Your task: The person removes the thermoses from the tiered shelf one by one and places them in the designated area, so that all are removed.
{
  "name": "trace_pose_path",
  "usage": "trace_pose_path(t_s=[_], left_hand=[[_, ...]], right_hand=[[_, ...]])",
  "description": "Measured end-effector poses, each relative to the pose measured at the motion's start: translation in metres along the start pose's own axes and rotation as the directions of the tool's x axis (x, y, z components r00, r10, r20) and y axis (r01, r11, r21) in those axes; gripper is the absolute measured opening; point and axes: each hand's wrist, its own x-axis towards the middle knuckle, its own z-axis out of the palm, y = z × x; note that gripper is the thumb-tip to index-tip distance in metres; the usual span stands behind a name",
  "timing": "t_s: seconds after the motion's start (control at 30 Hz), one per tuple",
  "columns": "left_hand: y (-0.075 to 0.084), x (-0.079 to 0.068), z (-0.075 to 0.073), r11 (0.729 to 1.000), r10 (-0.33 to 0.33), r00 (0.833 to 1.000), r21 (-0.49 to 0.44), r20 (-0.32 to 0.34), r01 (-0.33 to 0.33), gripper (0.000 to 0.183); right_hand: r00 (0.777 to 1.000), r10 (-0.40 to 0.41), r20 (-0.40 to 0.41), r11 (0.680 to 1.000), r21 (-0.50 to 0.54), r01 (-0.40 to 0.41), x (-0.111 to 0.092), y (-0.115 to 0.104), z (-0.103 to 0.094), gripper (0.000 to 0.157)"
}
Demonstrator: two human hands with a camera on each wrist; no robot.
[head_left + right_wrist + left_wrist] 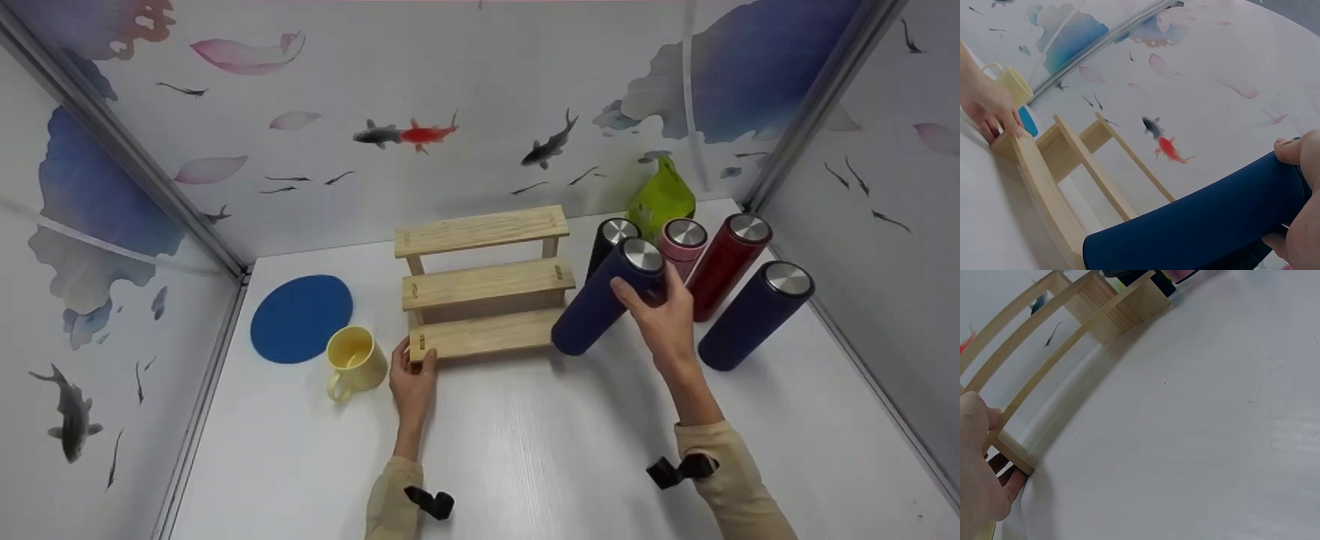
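Observation:
A three-step wooden rack (487, 289) stands on the white table. My left hand (412, 379) grips the left end of its lowest step, thumb on top, as the left wrist view also shows. Near the upper end, my right hand (664, 319) holds a dark blue thermos (600, 307) with a steel lid. The thermos leans, its base overlapping the right end of the lowest step in the head view. In the right wrist view the thermos (1196, 219) lies across the lower part, with thumb and fingers around its top end.
Right of the rack stand a black thermos (602, 247), a pink one (681, 244), a red one (727, 266) and another blue one (754, 319). A green bag (664, 196) sits behind them. At left are a yellow mug (358, 364) and a round blue mat (300, 319).

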Motion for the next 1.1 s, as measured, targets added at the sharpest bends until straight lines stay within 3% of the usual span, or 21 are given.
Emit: trace_pose_path(t_s=[0.37,0.73,0.97,1.1], left_hand=[[-0.001,0.0,0.001,1.0,-0.007,1.0,-0.017,-0.015,0.007,0.053],[-0.043,0.02,0.008,1.0,-0.02,0.999,-0.019,-0.028,0.02,0.056],[-0.045,0.02,0.007,0.999,-0.018,1.0,-0.031,-0.02,0.018,0.053],[-0.043,0.02,0.007,0.999,-0.024,0.999,-0.025,-0.025,0.023,0.053]], right_hand=[[0.994,-0.011,-0.107,1.0,-0.003,0.011,0.002,0.003,-0.018,0.059],[0.975,-0.067,-0.211,0.996,-0.068,0.054,0.003,0.018,-0.03,0.064],[0.959,-0.076,-0.273,0.983,-0.184,0.025,0.002,0.024,-0.037,0.071],[0.947,-0.083,-0.312,0.982,-0.188,0.024,0.003,0.028,-0.039,0.074]])
